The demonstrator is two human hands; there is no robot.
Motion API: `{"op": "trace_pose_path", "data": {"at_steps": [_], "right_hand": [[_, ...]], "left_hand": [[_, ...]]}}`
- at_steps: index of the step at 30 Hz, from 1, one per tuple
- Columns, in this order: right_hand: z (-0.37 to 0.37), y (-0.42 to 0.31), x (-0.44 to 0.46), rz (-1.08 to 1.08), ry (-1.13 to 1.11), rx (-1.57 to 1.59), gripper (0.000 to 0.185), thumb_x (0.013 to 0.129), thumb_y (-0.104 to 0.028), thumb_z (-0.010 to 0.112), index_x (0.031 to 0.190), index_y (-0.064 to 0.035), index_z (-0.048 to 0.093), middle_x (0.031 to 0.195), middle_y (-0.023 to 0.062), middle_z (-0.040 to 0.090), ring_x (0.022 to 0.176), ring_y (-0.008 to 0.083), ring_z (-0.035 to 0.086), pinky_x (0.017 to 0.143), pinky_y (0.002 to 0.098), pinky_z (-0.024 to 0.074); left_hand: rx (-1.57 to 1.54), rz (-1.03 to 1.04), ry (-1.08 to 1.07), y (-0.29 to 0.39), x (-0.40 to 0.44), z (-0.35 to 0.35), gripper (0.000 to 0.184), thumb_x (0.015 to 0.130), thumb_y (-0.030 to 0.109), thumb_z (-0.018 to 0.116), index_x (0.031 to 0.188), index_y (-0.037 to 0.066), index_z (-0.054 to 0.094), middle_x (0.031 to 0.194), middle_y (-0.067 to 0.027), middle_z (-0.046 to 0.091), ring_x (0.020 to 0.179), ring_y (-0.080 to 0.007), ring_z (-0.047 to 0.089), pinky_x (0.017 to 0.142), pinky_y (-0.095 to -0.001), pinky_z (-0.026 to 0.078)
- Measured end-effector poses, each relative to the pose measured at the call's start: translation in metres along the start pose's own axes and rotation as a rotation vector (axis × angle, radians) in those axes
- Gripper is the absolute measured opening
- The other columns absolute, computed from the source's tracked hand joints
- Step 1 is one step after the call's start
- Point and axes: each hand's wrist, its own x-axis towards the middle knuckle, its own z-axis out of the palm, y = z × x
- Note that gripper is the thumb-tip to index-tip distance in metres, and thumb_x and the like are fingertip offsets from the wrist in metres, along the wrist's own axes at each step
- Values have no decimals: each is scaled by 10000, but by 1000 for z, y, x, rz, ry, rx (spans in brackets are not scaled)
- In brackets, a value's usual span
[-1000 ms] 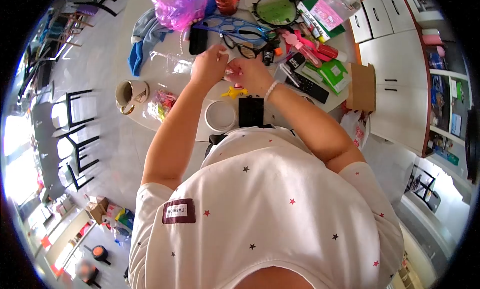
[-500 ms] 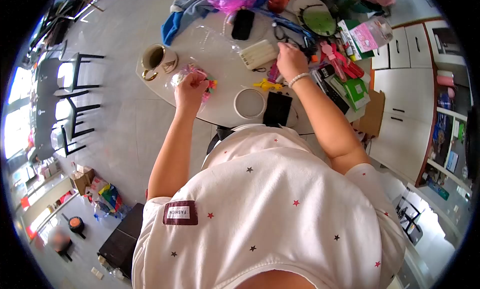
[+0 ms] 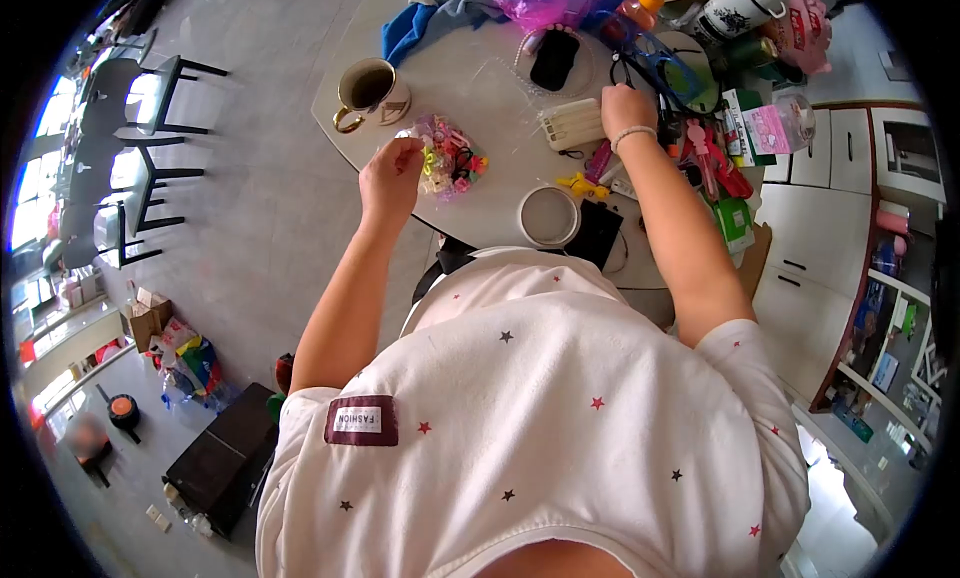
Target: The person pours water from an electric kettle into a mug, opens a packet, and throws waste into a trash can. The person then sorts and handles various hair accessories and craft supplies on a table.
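Observation:
My left hand [image 3: 390, 181] is closed, fingers curled together at the left edge of a clear plastic bag of colourful hair ties [image 3: 452, 160]. What it pinches, if anything, is too small to tell. My right hand [image 3: 628, 115], with a beaded bracelet [image 3: 634, 134] at the wrist, is closed at the cluttered side of the table. Dark looped handles [image 3: 621, 70], looking like scissors, show just beyond its fingers. The grip itself is hidden. Left of this hand lies a cream rectangular case [image 3: 572, 125]. A blue looped object [image 3: 655, 60] lies beyond it.
A gold-handled mug [image 3: 372, 90] stands at the table's left edge. Near me are a round white-rimmed container [image 3: 549, 216], a black pouch [image 3: 596, 234] and a yellow clip [image 3: 583, 185]. A black phone-like object [image 3: 554, 60] lies further back. A white bottle [image 3: 738, 10] is at the far right.
The view has shifted, so the table appears further right. My left hand has moved off the top of the bag to its left edge. My right hand has reached slightly further away, toward the dark loops.

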Motion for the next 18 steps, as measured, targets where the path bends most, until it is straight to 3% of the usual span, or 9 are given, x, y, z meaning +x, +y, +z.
{"op": "trace_pose_path", "data": {"at_steps": [8,9,12,13,15,18], "right_hand": [[-18,-6,15,38,-101,3,253,855,-73,416,944,-18,646,1014,167,620,931,316,608,751,396,517],[-18,-8,13,84,48,144,232,857,-106,434,907,-41,651,1011,157,618,898,326,604,716,381,513],[-50,-21,-34,-109,544,553,150,826,-191,549,806,-75,642,782,125,633,693,313,606,584,368,485],[-64,-32,-51,-222,613,715,140,808,-191,587,780,-66,641,703,112,623,621,292,603,549,363,474],[-85,-63,-88,-461,586,902,109,796,-181,627,805,-76,654,697,111,612,588,262,585,528,343,453],[-93,-105,-135,-751,247,1038,147,785,-116,622,921,-71,652,739,109,596,629,270,582,548,335,451]], "left_hand": [[-174,-44,-59,-9,-6,-14,132,797,94,609,910,34,640,740,-33,632,676,-79,569,647,-223,457],[-223,-57,-85,-9,-8,-14,134,800,96,608,916,36,639,740,-30,630,676,-77,568,647,-222,457],[-446,-118,-202,0,-26,-12,126,844,87,573,949,33,618,808,0,609,705,-69,535,645,-214,440],[-508,-157,-250,12,-33,-14,136,856,113,568,954,31,615,811,-6,608,705,-73,535,648,-216,442],[-657,-269,-333,33,-47,-18,175,878,170,557,963,27,610,815,-17,604,705,-83,538,650,-222,446],[-948,-420,-353,41,-75,-20,241,892,240,552,978,19,599,822,-46,595,706,-102,544,647,-224,447]]}}
